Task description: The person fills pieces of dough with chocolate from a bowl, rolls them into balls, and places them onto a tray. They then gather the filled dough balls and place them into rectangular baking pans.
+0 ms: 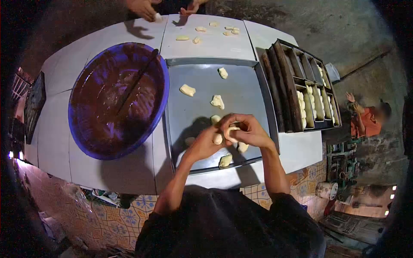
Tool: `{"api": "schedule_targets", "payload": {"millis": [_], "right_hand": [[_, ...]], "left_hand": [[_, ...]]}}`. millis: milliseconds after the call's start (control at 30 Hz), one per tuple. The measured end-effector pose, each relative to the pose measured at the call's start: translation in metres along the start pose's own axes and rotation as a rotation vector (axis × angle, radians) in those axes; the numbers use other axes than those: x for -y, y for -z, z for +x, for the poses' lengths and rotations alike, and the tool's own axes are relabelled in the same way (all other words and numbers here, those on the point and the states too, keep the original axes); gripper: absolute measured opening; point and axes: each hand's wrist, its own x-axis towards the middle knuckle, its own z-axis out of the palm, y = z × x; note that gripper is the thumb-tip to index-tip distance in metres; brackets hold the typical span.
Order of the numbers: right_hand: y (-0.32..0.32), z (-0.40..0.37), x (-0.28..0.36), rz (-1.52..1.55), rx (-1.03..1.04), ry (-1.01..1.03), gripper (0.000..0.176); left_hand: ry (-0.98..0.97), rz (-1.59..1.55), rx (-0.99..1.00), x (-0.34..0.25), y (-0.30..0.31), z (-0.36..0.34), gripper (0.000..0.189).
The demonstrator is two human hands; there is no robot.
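Note:
Both of my hands are close together over a shallow metal tray (180, 116). The fingers of my right hand (249, 132) are curled round a pale dough piece (232, 134). My left hand (205, 144) is closed as well, and a smaller dough lump (217, 139) shows at its fingers. On the tray around them lie loose dough pieces, among them one (217, 102) just beyond my hands, another (187, 90) further left, and one (225, 161) near the front edge. My hands partly cover some of the pieces.
A blue basin (74, 122) with brown contents and a dark stick (137, 81) stands left. At right, a rack of metal moulds (297, 64) holds dough in several compartments. Another person's hands (144, 9) work at the far edge near small dough pieces (201, 29). A person in orange (365, 122) is at right.

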Motion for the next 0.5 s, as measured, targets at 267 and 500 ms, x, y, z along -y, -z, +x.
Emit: {"api": "schedule_targets", "payload": {"millis": [267, 500], "right_hand": [[0.106, -0.039, -0.019, 0.917, -0.192, 0.396, 0.035], [-0.038, -0.03, -0.068, 0.128, -0.12, -0.114, 0.044]], "left_hand": [[0.35, -0.143, -0.286, 0.012, 0.031, -0.068, 0.018], [0.154, -0.786, 0.043, -0.01, -0.009, -0.057, 0.054]]}}
